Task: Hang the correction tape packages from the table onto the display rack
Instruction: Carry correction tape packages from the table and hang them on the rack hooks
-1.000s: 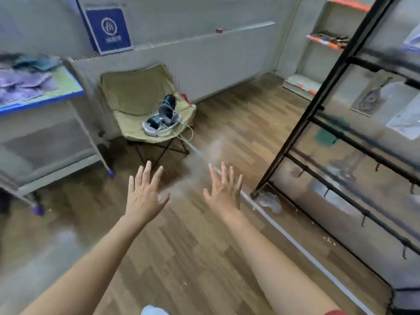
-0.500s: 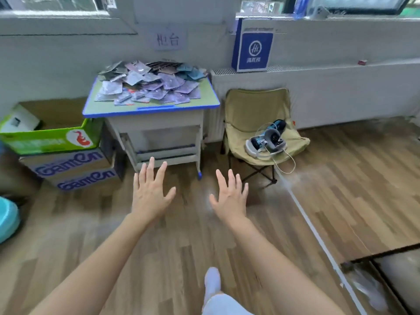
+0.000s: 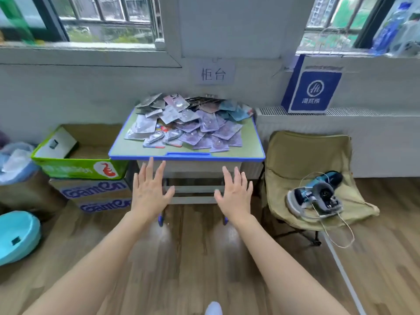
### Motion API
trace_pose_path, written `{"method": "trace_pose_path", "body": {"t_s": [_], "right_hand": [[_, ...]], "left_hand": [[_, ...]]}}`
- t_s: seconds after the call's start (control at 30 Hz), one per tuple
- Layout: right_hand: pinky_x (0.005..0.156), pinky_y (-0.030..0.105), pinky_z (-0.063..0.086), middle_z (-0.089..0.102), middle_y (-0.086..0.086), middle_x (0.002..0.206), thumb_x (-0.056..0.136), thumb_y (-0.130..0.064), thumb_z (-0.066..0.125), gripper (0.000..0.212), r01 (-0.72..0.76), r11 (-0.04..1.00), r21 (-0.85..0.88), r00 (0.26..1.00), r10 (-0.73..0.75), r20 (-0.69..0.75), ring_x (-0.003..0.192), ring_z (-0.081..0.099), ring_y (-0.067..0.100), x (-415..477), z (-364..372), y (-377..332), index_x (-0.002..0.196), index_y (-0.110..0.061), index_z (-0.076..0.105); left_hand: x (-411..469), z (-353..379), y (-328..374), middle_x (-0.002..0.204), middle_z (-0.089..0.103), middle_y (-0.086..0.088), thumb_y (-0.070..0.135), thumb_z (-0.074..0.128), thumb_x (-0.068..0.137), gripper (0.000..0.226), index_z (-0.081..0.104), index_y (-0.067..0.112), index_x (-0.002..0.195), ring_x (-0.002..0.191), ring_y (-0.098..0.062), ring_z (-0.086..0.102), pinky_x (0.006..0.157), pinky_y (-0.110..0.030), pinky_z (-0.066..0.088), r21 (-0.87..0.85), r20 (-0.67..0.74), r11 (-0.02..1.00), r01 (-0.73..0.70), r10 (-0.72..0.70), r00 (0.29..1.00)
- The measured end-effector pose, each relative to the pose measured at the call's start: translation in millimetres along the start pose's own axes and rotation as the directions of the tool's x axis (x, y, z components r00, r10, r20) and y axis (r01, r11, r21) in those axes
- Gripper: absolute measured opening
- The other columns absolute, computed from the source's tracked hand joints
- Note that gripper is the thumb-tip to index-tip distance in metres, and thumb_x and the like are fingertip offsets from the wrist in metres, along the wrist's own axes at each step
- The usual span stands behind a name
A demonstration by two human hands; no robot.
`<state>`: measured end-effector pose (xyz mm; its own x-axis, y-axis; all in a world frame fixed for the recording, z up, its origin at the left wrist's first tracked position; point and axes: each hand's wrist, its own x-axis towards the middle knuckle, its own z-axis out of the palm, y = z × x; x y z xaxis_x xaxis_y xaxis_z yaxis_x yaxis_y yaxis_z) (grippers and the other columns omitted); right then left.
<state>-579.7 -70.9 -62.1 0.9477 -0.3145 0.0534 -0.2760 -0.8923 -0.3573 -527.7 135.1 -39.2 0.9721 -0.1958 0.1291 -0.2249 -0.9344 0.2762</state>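
Both forearms reached forward over the wood floor. Left hand (image 3: 148,192) and right hand (image 3: 235,193) were palms down, fingers straight and spread apart, holding nothing, just short of the blue front edge of the tabletop (image 3: 141,149). The correction tape packages (image 3: 191,126) lay flat in a loose overlapping heap on the tabletop, middle to back. Their long axes ran in mixed directions, with no common heading. Stacked cartons (image 3: 79,171) stood to the left, a folding chair (image 3: 304,153) to the right.
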Motion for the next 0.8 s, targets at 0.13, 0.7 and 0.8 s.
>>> {"method": "trace_pose_path", "body": {"t_s": [0.13, 0.7, 0.8], "right_hand": [[0.115, 0.05, 0.005, 0.011, 0.012, 0.158, 0.094, -0.036, 0.047, 0.068, 0.017, 1.0, -0.009, 0.999, -0.016, 0.032, 0.145, 0.007, 0.029, 59, 3, 0, 0.151, -0.025, 0.013], [0.115, 0.045, 0.008, 0.006, 0.01, 0.159, 0.095, -0.04, 0.046, 0.071, -0.129, 0.991, -0.048, 0.988, 0.132, 0.079, 0.145, 0.009, 0.028, 344, 29, -2, 0.152, -0.026, 0.008], [0.115, 0.045, 0.012, 0.005, 0.01, 0.159, 0.095, -0.043, 0.046, 0.072, -0.161, 0.985, -0.066, 0.983, 0.166, 0.081, 0.145, 0.01, 0.029, 381, 30, -4, 0.152, -0.024, 0.006]], "left_hand": [[53, 13, 4, 0.159, -0.007, -0.004, 0.045, 0.048, 0.094, 0.074, 0.006, 0.028, 0.152, 0.146, -0.024, -0.005, 0.117, -0.041, 0.002, 0.025, 0.033, 0.999, 0.021, -0.022, 0.999], [360, 72, -3, 0.159, -0.007, -0.007, 0.045, 0.048, 0.094, 0.073, 0.007, 0.025, 0.152, 0.146, -0.025, -0.004, 0.119, -0.039, 0.002, -0.057, 0.096, 0.998, 0.011, -0.006, 0.995], [403, 77, -7, 0.159, -0.006, -0.008, 0.046, 0.046, 0.094, 0.073, 0.007, 0.025, 0.152, 0.147, -0.025, -0.004, 0.118, -0.038, 0.0, -0.056, 0.123, 0.998, 0.021, -0.014, 0.992]]}}
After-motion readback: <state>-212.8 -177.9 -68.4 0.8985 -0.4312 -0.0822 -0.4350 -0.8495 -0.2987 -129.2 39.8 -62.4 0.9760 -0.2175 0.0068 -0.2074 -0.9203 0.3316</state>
